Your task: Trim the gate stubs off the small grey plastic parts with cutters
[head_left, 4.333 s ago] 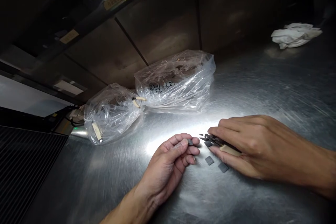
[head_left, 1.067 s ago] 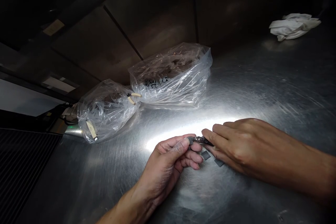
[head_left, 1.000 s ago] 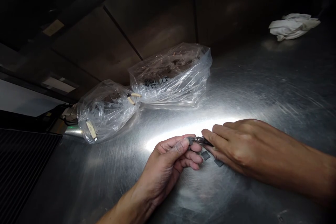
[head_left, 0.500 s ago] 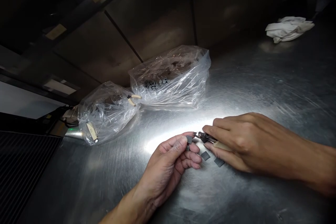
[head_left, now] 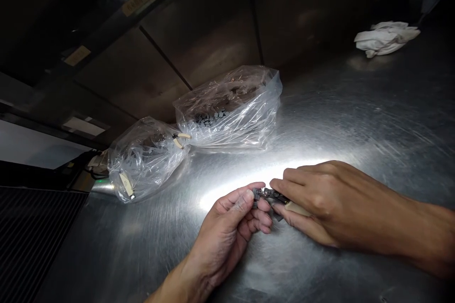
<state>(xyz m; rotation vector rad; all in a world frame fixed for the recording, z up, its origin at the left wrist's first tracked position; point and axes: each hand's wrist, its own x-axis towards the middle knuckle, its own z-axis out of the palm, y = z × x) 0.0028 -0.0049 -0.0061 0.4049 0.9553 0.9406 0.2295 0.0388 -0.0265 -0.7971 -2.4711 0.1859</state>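
Note:
Between the thumb and fingertips of my left hand [head_left: 229, 220] is a small grey ribbed piece [head_left: 256, 194]. My right hand [head_left: 322, 199] grips a pair of nippers [head_left: 277, 195] with dark metal jaws and cream handles, mostly covered by my palm and fingers. The jaw tips are at the right side of the ribbed piece and look to touch it; whether they are closed on it is too small to tell. Under the nippers, partly hidden by my right fingers, a flat grey piece [head_left: 279, 218] lies on the metal table [head_left: 170, 236].
Behind my hands stands a clear plastic bag [head_left: 245, 123] with many small grey pieces inside. Left of it lies another clear bag [head_left: 149, 161], with cream-handled nippers [head_left: 183, 137] near its edge and a cream-coloured object [head_left: 126, 185]. A crumpled white cloth [head_left: 387, 40] rests far right.
My right hand has moved left and slightly down, bringing the nippers' jaws to the ribbed piece. It now hides most of the flat grey pieces on the table. The view has shifted slightly.

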